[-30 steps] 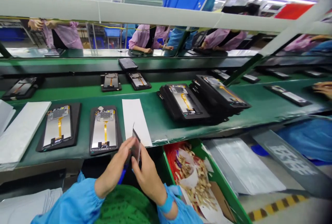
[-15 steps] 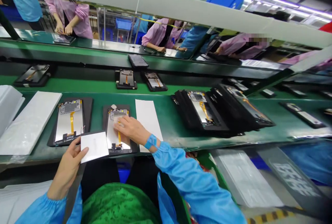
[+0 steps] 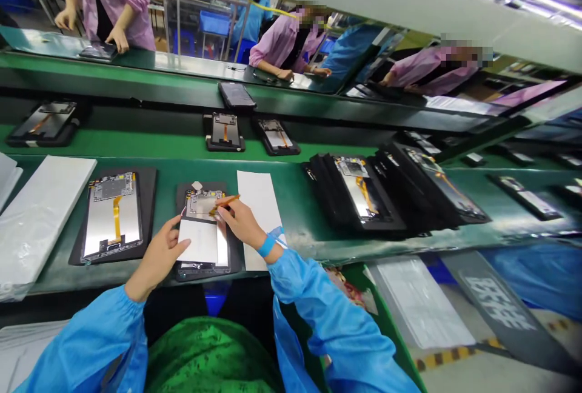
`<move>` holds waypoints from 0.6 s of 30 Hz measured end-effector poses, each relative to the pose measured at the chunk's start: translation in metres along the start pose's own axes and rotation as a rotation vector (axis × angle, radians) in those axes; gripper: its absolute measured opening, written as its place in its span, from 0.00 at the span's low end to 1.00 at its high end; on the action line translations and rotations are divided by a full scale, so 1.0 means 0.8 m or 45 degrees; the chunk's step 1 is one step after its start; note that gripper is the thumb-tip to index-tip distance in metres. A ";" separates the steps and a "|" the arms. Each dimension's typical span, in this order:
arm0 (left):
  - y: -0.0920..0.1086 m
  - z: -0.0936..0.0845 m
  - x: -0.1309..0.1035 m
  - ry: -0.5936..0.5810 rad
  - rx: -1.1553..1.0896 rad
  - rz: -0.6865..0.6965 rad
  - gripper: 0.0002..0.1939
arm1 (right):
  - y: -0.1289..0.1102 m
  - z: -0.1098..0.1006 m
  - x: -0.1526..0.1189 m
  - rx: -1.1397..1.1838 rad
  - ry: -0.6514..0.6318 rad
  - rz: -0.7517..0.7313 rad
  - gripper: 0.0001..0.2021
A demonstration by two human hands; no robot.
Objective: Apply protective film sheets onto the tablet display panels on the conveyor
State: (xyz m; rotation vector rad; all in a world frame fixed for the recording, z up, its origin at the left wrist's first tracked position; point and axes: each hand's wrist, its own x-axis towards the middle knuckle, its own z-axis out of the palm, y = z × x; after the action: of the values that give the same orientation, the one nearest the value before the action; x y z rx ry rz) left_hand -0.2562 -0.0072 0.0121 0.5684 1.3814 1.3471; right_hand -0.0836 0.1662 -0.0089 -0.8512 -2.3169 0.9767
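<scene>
On the bench (image 3: 295,247), left hand (image 3: 157,261) grips white panel (image 3: 199,240) over tablet (image 3: 222,248)'s near half; right hand (image 3: 245,223) pinches orange ribbon (image 3: 228,200) above far half.

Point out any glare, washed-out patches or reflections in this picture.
Head view: the white panel in the left hand looks washed out; head view: ceiling lights glare at top right; head view: the bench shows pale reflections along its near edge.

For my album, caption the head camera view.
Left hand holds a white panel over an open device; right hand pinches an orange ribbon.
</scene>
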 end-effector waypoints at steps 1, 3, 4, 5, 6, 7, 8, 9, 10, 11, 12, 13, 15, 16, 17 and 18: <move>-0.001 0.004 0.004 0.007 0.020 0.005 0.44 | -0.005 -0.003 -0.012 0.005 0.020 0.074 0.09; -0.004 0.008 0.010 0.042 0.047 0.017 0.40 | -0.017 -0.009 -0.041 -0.018 0.061 0.135 0.11; -0.005 0.008 0.012 0.062 0.058 0.022 0.38 | -0.024 -0.011 -0.056 -0.031 0.062 0.108 0.10; -0.007 0.008 0.013 0.078 0.069 0.025 0.36 | -0.031 -0.012 -0.072 -0.044 0.045 0.051 0.10; -0.009 0.008 0.014 0.086 0.080 0.027 0.35 | -0.037 -0.011 -0.086 -0.061 0.008 -0.026 0.11; -0.011 0.007 0.014 0.091 0.094 0.033 0.33 | -0.042 -0.010 -0.099 -0.088 -0.036 -0.107 0.15; -0.012 0.007 0.015 0.092 0.112 0.042 0.32 | -0.046 -0.008 -0.108 -0.124 -0.077 -0.175 0.19; -0.013 0.007 0.015 0.094 0.134 0.057 0.31 | -0.048 -0.005 -0.115 -0.166 -0.106 -0.222 0.23; -0.015 0.007 0.016 0.094 0.163 0.072 0.31 | -0.049 -0.003 -0.119 -0.212 -0.117 -0.247 0.25; -0.015 0.008 0.016 0.097 0.199 0.085 0.30 | -0.049 0.000 -0.120 -0.256 -0.115 -0.257 0.25; -0.016 0.008 0.017 0.099 0.243 0.094 0.29 | -0.048 0.001 -0.120 -0.296 -0.110 -0.260 0.24; -0.016 0.008 0.017 0.099 0.295 0.100 0.29 | -0.046 0.002 -0.119 -0.334 -0.106 -0.263 0.22; -0.017 0.007 0.018 0.095 0.409 0.110 0.28 | -0.042 0.002 -0.115 -0.405 -0.110 -0.293 0.19; -0.017 0.006 0.019 0.093 0.471 0.119 0.27 | -0.040 0.001 -0.114 -0.436 -0.115 -0.314 0.18; -0.017 0.004 0.019 0.092 0.533 0.135 0.27 | -0.039 0.001 -0.113 -0.465 -0.117 -0.335 0.17; -0.017 0.002 0.020 0.092 0.596 0.156 0.26 | -0.038 0.000 -0.113 -0.490 -0.119 -0.353 0.17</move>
State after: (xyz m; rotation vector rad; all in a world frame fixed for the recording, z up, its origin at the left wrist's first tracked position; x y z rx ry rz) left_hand -0.2555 0.0039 -0.0052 0.9333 1.7599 1.1468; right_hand -0.0321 0.0860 -0.0028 -0.6070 -2.6616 0.4696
